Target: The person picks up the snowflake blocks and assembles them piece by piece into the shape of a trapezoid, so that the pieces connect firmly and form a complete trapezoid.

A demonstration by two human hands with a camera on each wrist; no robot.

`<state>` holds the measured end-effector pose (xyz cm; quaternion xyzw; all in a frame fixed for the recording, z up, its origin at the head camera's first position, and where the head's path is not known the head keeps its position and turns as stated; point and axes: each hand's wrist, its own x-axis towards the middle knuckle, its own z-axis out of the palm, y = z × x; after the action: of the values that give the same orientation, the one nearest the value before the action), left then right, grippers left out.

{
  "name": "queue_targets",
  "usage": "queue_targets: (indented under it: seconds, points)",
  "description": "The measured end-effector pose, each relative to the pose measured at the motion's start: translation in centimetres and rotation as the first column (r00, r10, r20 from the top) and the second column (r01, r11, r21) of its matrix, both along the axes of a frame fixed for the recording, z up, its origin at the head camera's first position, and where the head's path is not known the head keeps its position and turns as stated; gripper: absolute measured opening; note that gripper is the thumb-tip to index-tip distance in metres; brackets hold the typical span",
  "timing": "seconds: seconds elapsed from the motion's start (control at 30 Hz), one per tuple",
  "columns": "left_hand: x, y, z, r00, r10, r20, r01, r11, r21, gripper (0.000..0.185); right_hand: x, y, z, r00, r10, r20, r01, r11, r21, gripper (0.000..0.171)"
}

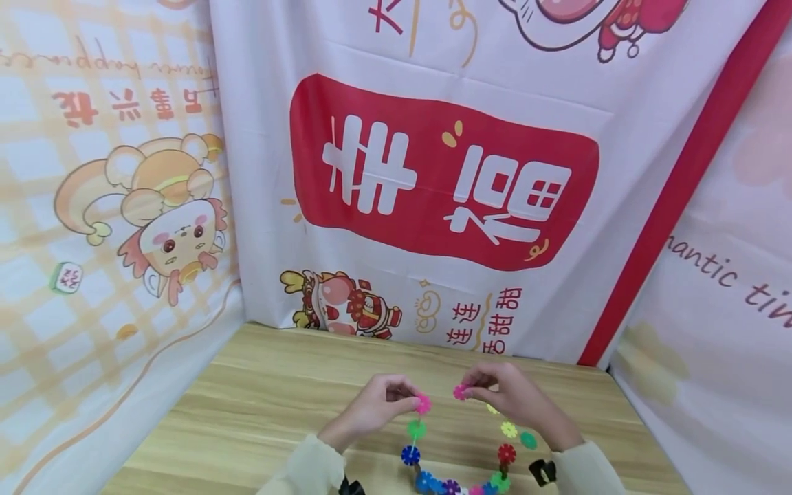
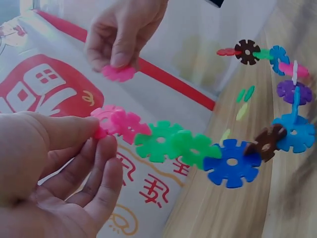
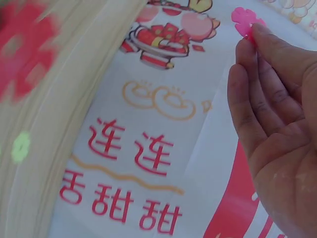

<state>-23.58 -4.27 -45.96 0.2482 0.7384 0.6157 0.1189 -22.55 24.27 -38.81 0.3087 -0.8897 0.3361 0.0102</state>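
The chain of snowflake discs (image 1: 454, 474) sags in a loop above the near edge of the surface (image 1: 260, 412), both ends lifted. Its slotted joints look shallow, so a twist or pull apart could, I judge, pop one and drop the loop. The left hand (image 1: 377, 405) pinches the pink end disc (image 1: 423, 403) in a thumb-and-finger grip. Just beside it, apart, the right hand (image 1: 513, 395) pinches the other pink end disc (image 1: 460, 392) at its fingertips. Beyond hangs a printed backdrop (image 1: 433, 185).
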Motion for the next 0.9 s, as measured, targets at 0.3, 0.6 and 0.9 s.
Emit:
queue_targets:
  seconds: [0.3, 0.6, 0.9]
  points:
    - [0.1, 1.1, -0.3, 0.999, 0.023, 0.027, -0.025, 0.996, 0.088, 0.023, -0.5, -1.9, -0.9, 0.998, 0.0, -0.064, -0.007, 0.993, -0.117, 0.012]
    - [0.0, 1.1, -0.5, 0.997, 0.031, 0.074, -0.039, 0.993, 0.109, 0.02, -1.1, -2.9, -1.7, 0.963, 0.134, -0.234, -0.167, 0.977, -0.129, 0.01]
    - [-0.2, 1.1, -0.7, 0.997, 0.022, 0.073, -0.031, 0.993, 0.117, 0.02, -1.3, -3.3, -1.7, 0.941, 0.185, -0.285, -0.224, 0.969, -0.109, 0.017]
